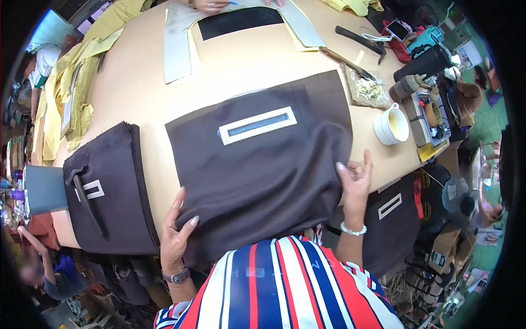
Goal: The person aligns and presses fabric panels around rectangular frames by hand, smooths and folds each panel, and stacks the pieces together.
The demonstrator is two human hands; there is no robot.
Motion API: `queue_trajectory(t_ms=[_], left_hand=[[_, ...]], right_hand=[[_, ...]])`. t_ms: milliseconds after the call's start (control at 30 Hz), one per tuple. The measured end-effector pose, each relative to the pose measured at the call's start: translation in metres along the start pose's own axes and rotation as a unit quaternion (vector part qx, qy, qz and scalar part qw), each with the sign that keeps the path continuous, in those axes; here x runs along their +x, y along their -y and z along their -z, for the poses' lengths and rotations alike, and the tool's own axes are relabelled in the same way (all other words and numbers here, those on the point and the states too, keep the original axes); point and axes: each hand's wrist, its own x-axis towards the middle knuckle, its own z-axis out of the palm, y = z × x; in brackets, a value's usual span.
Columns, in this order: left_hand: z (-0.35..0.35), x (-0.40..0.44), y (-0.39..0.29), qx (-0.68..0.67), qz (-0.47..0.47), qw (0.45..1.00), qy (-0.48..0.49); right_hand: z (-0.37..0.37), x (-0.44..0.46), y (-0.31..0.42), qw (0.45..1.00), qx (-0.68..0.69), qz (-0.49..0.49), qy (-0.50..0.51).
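Observation:
A dark brown piece of fabric (pixel 246 181) lies before me on the table, its near part rippled and hanging toward my lap. Set into its upper part is a cream rectangular frame (pixel 257 126) around a dark slot. My left hand (pixel 176 236) is at the fabric's lower left edge, thumb and fingers apart. At the right edge is my right hand (pixel 356 178), its thumb by the cloth and its fingers spread and slightly curled. Neither hand visibly grips the fabric.
To the left, a hammer (pixel 87 200) lies on stacked dark fabric (pixel 115 219). A white cup (pixel 391 126), a brush (pixel 350 64), another hammer (pixel 361 43) and a tool tray (pixel 424 118) stand right. Across the table, another person's hands (pixel 211 5) work over pale pieces (pixel 178 49).

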Motion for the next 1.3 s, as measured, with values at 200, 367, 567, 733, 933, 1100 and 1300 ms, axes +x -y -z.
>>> queue_trajectory(t_ms=[200, 367, 567, 733, 933, 1100, 1300], left_hand=[[0.006, 0.013, 0.002, -0.115, -0.003, 0.992, -0.045], [0.014, 0.047, -0.026, -0.155, -0.076, 0.981, -0.084], [0.036, 0.154, -0.08, -0.094, -0.175, 0.976, -0.087], [0.088, 0.245, -0.131, -0.099, -0.24, 0.965, -0.022], [0.097, 0.186, -0.232, -0.133, -0.432, 0.891, -0.038], [0.081, 0.134, -0.177, -0.037, -0.443, 0.889, -0.107], [0.058, 0.113, -0.075, -0.13, -0.273, 0.952, -0.051]], right_hand=[[0.018, -0.012, 0.001, 0.997, 0.031, -0.035, 0.061], [0.002, 0.039, 0.057, 0.991, 0.104, 0.049, 0.069], [-0.078, 0.211, 0.075, 0.959, 0.115, -0.009, 0.26], [-0.154, 0.3, 0.145, 0.953, 0.114, 0.008, 0.28], [-0.155, 0.325, 0.271, 0.825, 0.297, 0.21, 0.432], [-0.11, 0.253, 0.259, 0.86, 0.261, 0.262, 0.352], [-0.06, 0.214, 0.157, 0.926, 0.084, 0.253, 0.269]])
